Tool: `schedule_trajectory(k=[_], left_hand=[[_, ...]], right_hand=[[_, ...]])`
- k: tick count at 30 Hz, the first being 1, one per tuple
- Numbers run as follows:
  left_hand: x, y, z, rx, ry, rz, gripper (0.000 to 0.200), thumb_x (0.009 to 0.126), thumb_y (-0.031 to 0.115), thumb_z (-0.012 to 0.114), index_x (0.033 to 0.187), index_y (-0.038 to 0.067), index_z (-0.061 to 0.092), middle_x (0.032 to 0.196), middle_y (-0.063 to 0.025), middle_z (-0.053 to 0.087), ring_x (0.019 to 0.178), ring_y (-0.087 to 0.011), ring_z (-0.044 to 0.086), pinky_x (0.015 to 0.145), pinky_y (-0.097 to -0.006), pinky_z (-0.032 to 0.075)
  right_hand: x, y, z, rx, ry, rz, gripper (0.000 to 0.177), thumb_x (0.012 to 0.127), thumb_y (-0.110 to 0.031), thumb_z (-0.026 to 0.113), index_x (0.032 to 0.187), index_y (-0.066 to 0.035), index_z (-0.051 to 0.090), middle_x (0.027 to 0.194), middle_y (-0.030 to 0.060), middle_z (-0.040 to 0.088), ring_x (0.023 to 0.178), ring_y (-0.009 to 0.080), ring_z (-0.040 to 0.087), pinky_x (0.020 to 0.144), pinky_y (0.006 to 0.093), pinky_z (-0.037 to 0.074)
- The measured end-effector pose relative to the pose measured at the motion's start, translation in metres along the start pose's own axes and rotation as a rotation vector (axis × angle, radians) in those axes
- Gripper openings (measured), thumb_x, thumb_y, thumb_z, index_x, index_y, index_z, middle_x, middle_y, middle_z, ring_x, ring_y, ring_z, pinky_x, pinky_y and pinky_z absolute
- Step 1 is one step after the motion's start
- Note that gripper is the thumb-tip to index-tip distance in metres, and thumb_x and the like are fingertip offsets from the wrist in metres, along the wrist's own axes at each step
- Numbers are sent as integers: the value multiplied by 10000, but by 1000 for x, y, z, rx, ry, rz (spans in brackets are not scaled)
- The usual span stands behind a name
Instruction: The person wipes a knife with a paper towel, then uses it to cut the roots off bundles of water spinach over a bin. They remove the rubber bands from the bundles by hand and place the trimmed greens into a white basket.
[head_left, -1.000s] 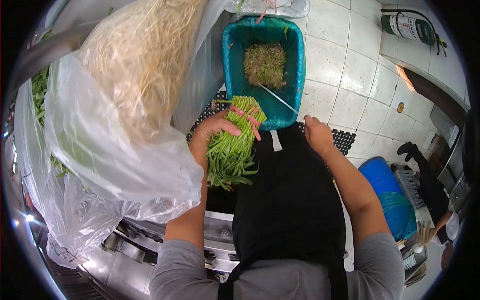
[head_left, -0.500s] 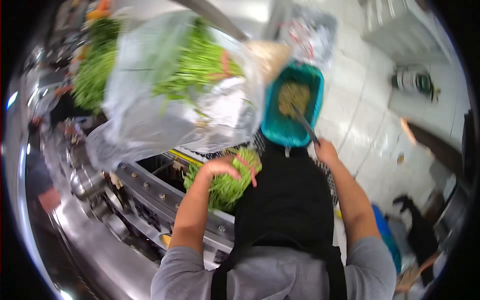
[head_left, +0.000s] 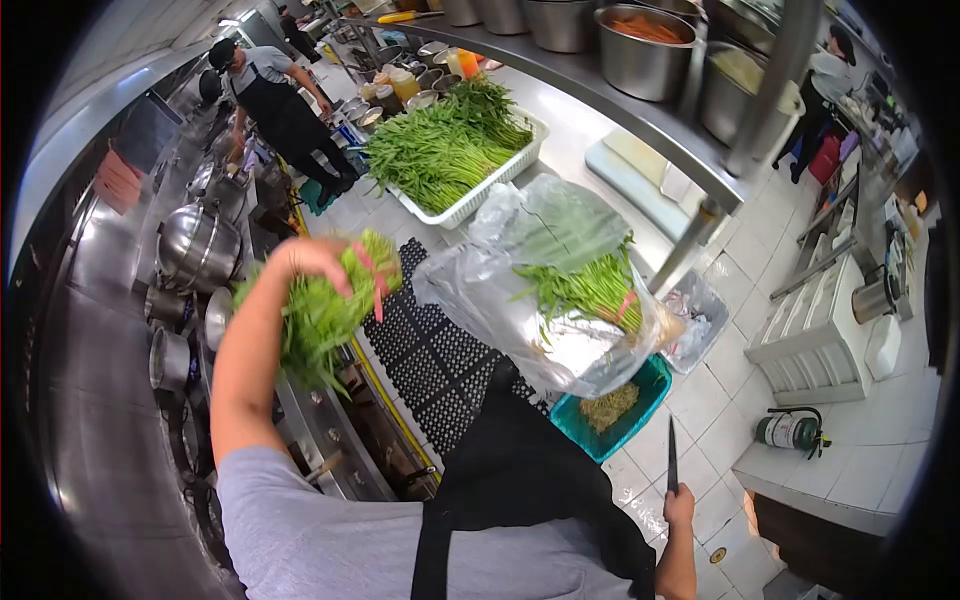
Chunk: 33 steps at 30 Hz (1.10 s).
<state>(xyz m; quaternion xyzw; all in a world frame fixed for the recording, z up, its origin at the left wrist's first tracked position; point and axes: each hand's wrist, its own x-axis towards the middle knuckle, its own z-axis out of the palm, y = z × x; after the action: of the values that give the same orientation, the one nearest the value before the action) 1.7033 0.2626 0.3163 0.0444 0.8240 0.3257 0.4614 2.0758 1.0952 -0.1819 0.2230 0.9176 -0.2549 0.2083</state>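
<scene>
My left hand (head_left: 318, 262) grips a leafy green bunch (head_left: 325, 315) bound with a pink band, held up at the left over the stove edge. In my right hand (head_left: 679, 506), at the lower right, is a knife (head_left: 672, 455) with its blade pointing up and away. Between the hands, a clear plastic bag (head_left: 465, 285) lies open with another banded bunch of greens (head_left: 595, 290) in it. Below the bag sits a teal bin (head_left: 653, 393) holding trimmed scraps (head_left: 610, 408).
A white basket (head_left: 490, 185) heaped with greens stands beyond the bag, near a cutting board (head_left: 618, 185). Metal pots (head_left: 645, 60) line the overhead shelf (head_left: 560, 65). Steel pots (head_left: 198, 245) sit on the left. One person (head_left: 280, 105) stands at the far left, another (head_left: 820, 90) at the upper right.
The view has swung left and upward. My left hand has carried the bunch away from my apron toward the stove. My right hand and the knife have moved away from the teal bin.
</scene>
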Motion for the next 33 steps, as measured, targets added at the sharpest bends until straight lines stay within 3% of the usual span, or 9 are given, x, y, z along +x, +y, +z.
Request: schedule_trajectory(k=[1,4,8,12,15,17,19,29,33], left_hand=[[11,-6,-42,58,86,-17,859,659,251,1014,1432,23,716,1387,-125,772,1251,-249,681,1095,-405,541],[47,57,-139,466,148,36,769,665,297,978,1366,70,762,1272,-151,823,1156,-256,737,1048,-409,556],[134,108,-231,734,154,107,733,627,248,959,1324,93,794,1229,-166,830,1128,-273,753,994,-434,584],[260,144,-272,1148,66,215,588,602,155,907,1183,227,854,1315,-150,791,1186,-367,755,1028,-495,604],[371,94,-281,1145,533,370,462,674,241,988,1084,244,776,1241,-113,783,1226,-381,726,1068,-555,560],[401,69,-262,1296,587,450,615,768,222,922,1352,244,731,1247,-125,747,1286,-348,702,1229,-583,463],[464,-4,-246,1292,739,483,1049,764,255,943,1674,101,443,1626,-218,558,1588,-450,451,1393,-618,232],[436,33,-241,1129,586,284,1192,786,262,934,1777,95,293,1817,-264,306,1727,-480,179,1421,-640,89],[385,44,-231,1067,609,344,1084,799,251,923,1739,101,404,1819,-247,312,1731,-443,190,1427,-625,98]], right_hand=[[1,10,12,62,66,49,132,985,-126,640,998,4,659,825,235,731,647,390,732,608,534,587],[-17,-8,35,141,185,96,54,1015,-71,609,1014,-26,637,754,140,670,520,257,650,474,453,527],[-71,-126,46,423,188,317,43,1056,-58,590,1063,-45,630,737,70,625,480,195,585,424,392,475],[-138,-222,83,399,361,338,168,1005,-154,674,1022,13,686,775,134,684,681,253,643,661,441,534],[-200,-306,81,398,332,492,218,991,-196,722,1025,19,721,793,164,710,728,268,667,740,438,558],[-234,-338,92,485,380,548,215,991,-200,735,1009,14,723,789,159,708,731,261,676,732,440,559],[-259,-363,104,511,437,602,222,981,-208,737,990,14,719,806,172,725,741,282,699,738,445,565],[-277,-418,133,658,752,739,258,957,-214,739,1025,35,741,850,199,766,756,313,739,734,446,580],[-241,-405,92,1005,588,579,230,1040,-196,708,1034,28,657,774,145,724,557,231,706,533,395,553]])
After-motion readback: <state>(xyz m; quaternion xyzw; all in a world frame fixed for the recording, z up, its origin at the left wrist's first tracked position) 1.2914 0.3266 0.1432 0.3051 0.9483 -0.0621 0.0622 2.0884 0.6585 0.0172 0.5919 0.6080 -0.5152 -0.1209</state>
